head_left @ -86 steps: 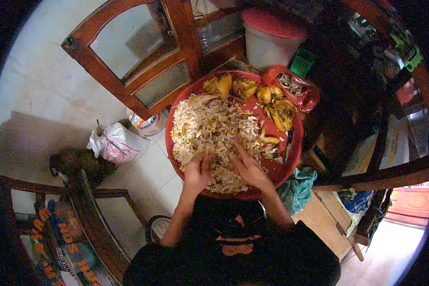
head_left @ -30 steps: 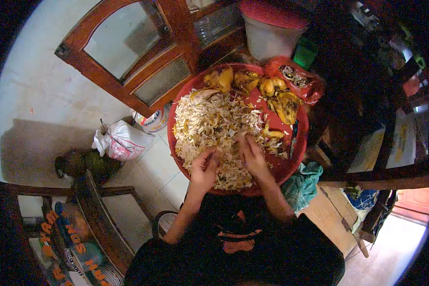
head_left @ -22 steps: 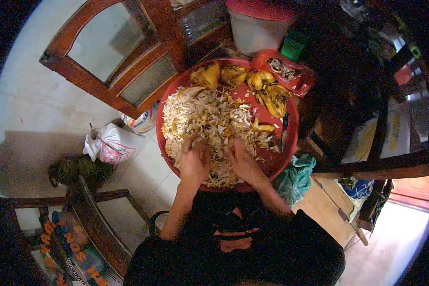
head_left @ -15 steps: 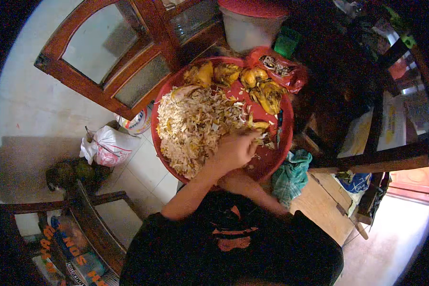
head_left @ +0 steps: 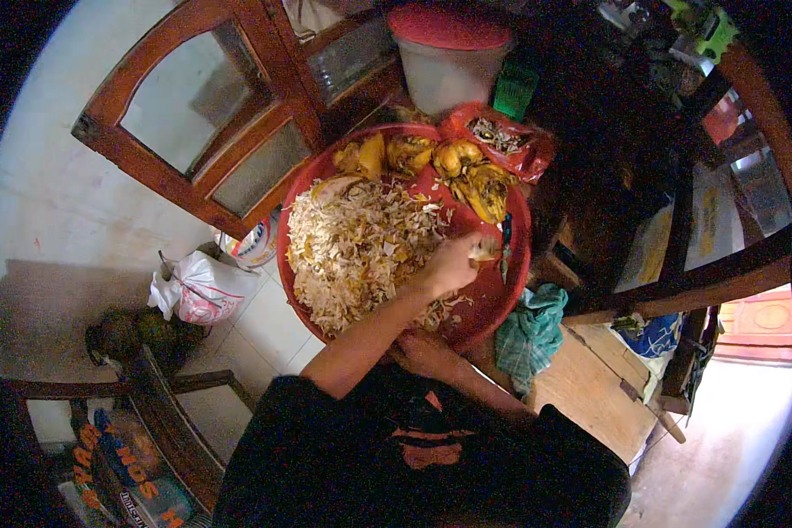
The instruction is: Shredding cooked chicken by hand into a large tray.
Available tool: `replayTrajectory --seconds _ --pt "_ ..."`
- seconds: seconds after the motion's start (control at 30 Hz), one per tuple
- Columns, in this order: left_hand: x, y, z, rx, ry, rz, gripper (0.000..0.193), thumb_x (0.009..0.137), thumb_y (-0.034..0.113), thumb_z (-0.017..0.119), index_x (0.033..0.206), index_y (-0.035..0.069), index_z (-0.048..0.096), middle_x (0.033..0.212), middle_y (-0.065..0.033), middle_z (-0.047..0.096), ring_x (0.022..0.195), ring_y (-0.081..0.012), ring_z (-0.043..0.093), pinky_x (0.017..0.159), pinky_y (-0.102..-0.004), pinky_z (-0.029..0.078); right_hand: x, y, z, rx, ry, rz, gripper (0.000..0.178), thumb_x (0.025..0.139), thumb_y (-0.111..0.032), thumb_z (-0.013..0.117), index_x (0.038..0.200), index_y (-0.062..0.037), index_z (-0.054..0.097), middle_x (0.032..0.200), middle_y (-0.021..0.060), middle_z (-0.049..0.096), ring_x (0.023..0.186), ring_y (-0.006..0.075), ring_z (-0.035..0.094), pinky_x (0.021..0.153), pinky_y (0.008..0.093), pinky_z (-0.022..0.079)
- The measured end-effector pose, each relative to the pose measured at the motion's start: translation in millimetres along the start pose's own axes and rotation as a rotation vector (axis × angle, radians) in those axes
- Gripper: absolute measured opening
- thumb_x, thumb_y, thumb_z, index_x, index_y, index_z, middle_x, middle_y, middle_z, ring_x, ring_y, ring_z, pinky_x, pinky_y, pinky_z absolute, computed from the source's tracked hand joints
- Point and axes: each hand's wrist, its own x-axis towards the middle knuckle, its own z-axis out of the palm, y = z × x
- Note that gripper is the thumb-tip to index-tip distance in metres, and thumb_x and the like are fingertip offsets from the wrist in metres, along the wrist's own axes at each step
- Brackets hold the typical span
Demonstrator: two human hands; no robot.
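Note:
A round red tray (head_left: pixel 521 290) in front of me holds a big heap of pale shredded chicken (head_left: pixel 361 238). My left hand (head_left: pixel 453 267) reaches across to the heap's right side, its fingers closed on a pale, yellowish bit of chicken (head_left: pixel 481 253). Below it, my right hand (head_left: pixel 414 349) rests by the tray's near rim, with the left forearm crossing over it; its fingers are mostly hidden. Yellow cooked chicken pieces (head_left: pixel 480 189) lie along the far edge. What looks like a dark-handled knife (head_left: pixel 506 233) lies inside the right rim.
Behind the tray stand a red bag with scraps (head_left: pixel 500 138), a lidded white bucket (head_left: pixel 449 70) and a green basket (head_left: pixel 515 90). A teal cloth (head_left: pixel 533 330) hangs at the right, by a wooden board (head_left: pixel 581 387). A tied white bag (head_left: pixel 207 286) sits on the floor at left.
My left hand has moved right and slightly up, away from the heap. Loose shreds on the tray's right side are gone from there. My right hand has drawn back to the near rim.

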Motion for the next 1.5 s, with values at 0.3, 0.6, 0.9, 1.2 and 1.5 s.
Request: replayTrajectory --seconds 0.3,0.6,0.9,1.2,1.5 --pt "-74 -9 -93 -1.451 0.397 -0.259 0.048 0.076 0.002 0.065 0.119 0.001 0.044 0.111 -0.0100 0.056 0.092 -0.0187 0.058 0.078 -0.0289 0.047 1 94 -20 0.238 0.574 0.042 0.037 0.092 -0.032 0.047 0.108 -0.0004 0.057 0.083 0.0117 0.064 0.066 0.0201 0.060 0.059 0.0297 0.048" --pt "-101 12 -75 -1.423 0.612 -0.125 0.036 0.086 0.015 0.058 0.117 -0.001 0.047 0.109 -0.0092 0.057 0.097 -0.0176 0.055 0.084 -0.0297 0.045 17 21 -93 0.791 0.616 0.264 0.034 0.088 -0.030 0.055 0.110 -0.0037 0.055 0.083 0.0007 0.060 0.059 0.0057 0.046 0.049 0.0206 0.037" --pt "-112 6 -62 -0.654 0.540 -0.250 0.036 0.086 0.020 0.056 0.111 -0.004 0.050 0.105 -0.0182 0.058 0.098 -0.0276 0.055 0.084 -0.0338 0.043 44 37 -76 0.531 0.646 0.051 0.035 0.078 -0.012 0.067 0.111 -0.0039 0.055 0.103 0.0052 0.061 0.097 0.0153 0.056 0.089 0.0294 0.041" --pt "-114 35 -79 -0.245 0.593 -0.135 0.032 0.082 0.023 0.058 0.102 -0.001 0.055 0.086 -0.0216 0.061 0.078 -0.0361 0.059 0.073 -0.0400 0.046 30 8 -83 0.661 0.680 0.071 0.030 0.078 -0.010 0.066 0.106 -0.0023 0.057 0.099 0.0046 0.063 0.091 0.0138 0.057 0.086 0.0291 0.043" --pt "-116 6 -63 -0.346 0.526 -0.167 0.023 0.080 0.017 0.060 0.096 0.001 0.059 0.075 -0.0176 0.060 0.065 -0.0268 0.060 0.059 -0.0338 0.046 29 22 -77 0.774 0.603 0.061 0.022 0.080 -0.010 0.065 0.101 -0.0036 0.060 0.093 0.0009 0.064 0.083 0.0103 0.058 0.079 0.0256 0.045"
